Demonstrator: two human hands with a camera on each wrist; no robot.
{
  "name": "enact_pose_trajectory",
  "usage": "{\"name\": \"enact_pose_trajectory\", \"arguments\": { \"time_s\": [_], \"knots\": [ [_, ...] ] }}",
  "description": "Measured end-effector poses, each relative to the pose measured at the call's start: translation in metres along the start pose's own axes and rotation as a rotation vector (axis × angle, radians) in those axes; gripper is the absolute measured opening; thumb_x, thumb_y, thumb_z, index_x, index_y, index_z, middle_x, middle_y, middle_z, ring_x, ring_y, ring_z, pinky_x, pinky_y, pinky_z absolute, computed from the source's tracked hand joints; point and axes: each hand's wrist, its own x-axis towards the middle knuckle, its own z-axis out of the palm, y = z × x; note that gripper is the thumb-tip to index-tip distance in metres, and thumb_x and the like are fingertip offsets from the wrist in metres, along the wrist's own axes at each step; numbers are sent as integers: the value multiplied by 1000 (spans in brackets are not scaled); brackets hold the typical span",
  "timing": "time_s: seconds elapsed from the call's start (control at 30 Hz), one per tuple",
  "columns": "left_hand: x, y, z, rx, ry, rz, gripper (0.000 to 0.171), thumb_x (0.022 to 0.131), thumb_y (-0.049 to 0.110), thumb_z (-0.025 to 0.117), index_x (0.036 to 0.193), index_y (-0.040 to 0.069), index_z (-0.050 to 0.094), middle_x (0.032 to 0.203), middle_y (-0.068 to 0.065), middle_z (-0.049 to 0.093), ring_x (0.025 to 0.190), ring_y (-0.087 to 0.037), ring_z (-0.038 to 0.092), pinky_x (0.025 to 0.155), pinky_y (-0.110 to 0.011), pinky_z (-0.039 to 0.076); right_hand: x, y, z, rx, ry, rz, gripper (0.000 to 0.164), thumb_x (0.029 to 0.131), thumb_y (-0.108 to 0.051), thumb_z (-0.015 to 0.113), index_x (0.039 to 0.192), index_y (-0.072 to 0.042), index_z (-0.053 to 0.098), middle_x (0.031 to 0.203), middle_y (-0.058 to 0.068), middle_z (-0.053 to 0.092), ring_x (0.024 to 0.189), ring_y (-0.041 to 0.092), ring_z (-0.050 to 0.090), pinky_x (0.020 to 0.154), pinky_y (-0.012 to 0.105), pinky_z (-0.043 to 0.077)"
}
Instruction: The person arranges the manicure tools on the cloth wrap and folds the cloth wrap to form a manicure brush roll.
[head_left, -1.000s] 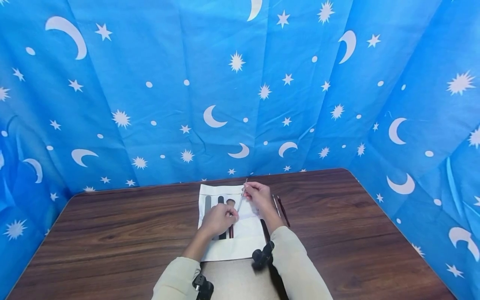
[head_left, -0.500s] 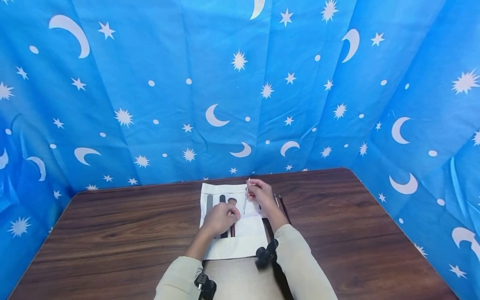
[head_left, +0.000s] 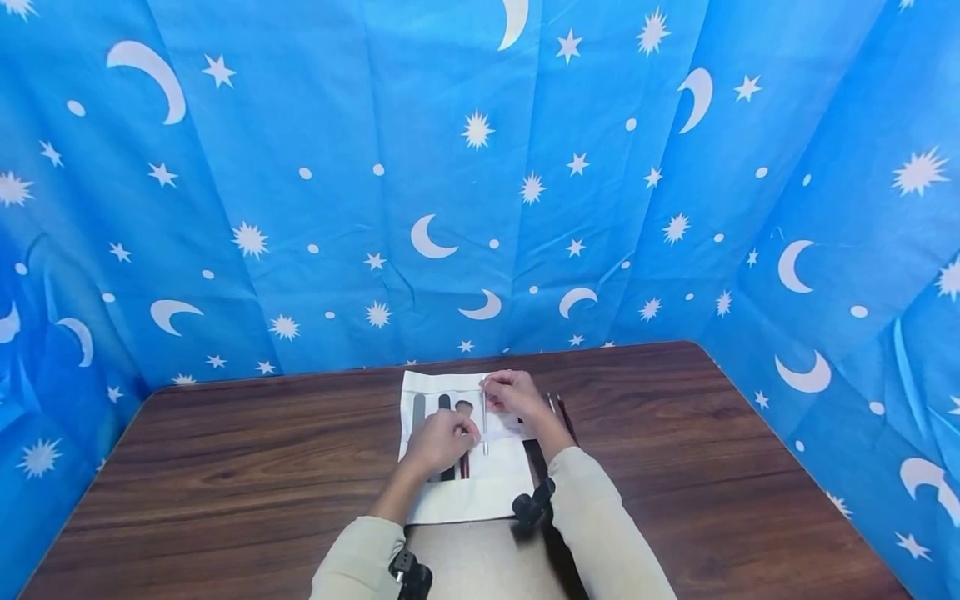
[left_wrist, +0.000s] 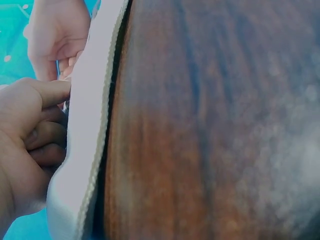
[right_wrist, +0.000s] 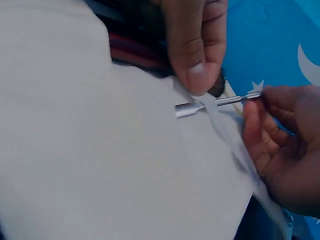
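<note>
A white cloth tool roll (head_left: 502,500) lies on the table in front of me. My right hand (head_left: 513,395) pinches a silver cuticle pusher (head_left: 485,429) near its far end, broad tip pointing toward me. In the right wrist view, the pusher (right_wrist: 190,109) crosses the pocket's edge; whether its tip is inside the pocket, I cannot tell. My left hand (head_left: 438,440) pinches that pocket edge (right_wrist: 206,101) between thumb and fingers, just left of the pusher. A grey file (head_left: 417,410), a black file (head_left: 445,402) and a makeup brush (head_left: 465,407) stick up from pockets, partly behind my left hand.
Right of the roll, slim tools lie on the wood, one with a dark red handle (head_left: 567,419). A dark strip (head_left: 536,460) shows along the roll's right edge. The brown table (head_left: 247,467) meets a blue star-and-moon curtain (head_left: 337,208) at the back.
My right hand has moved slightly down and left, bringing the cuticle pusher nearer upright in view with its lower end farther down over the roll. The left hand stays at the pocket edge.
</note>
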Motion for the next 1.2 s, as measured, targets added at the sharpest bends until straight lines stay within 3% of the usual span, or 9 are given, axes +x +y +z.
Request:
{"name": "enact_pose_trajectory", "arguments": {
  "time_s": [0.2,0.47,0.8,1.0,1.2],
  "knots": [
    [0,1,-2,-14,-2,-2,10,91,17,69,85,15,76,60,7,48,57,-11,45,54,-26,33,0,-5,-3,-100,-53,42,22,98,-7,59,110,9,69,79,2,64,62,5,58,58,17,51],
    [1,1,0,-26,-10,-21,9,91,17,70,86,14,77,59,7,49,57,-11,46,54,-26,34,-5,-8,-9,-119,-146,146,18,95,-3,62,106,9,68,65,-1,62,54,5,59,55,16,50],
    [2,4,-4,-44,-16,-47,10,93,17,69,87,13,77,60,6,49,58,-11,46,55,-26,34,-7,-12,-16,-187,-252,190,18,93,-3,64,105,10,69,66,-1,63,56,4,62,58,16,53],
    [1,4,-5,-36,-18,-42,10,92,18,70,87,13,77,60,7,49,59,-11,45,55,-26,33,-9,-14,-16,-246,-285,190,17,92,-5,65,102,7,72,62,-4,62,56,3,60,56,15,49],
    [1,2,-4,-38,-17,-27,10,93,17,69,87,13,77,61,6,51,58,-11,46,54,-25,33,-13,-16,-16,-369,-286,138,15,90,-10,68,96,1,76,59,-7,60,52,4,53,51,17,38]
  ]
}}
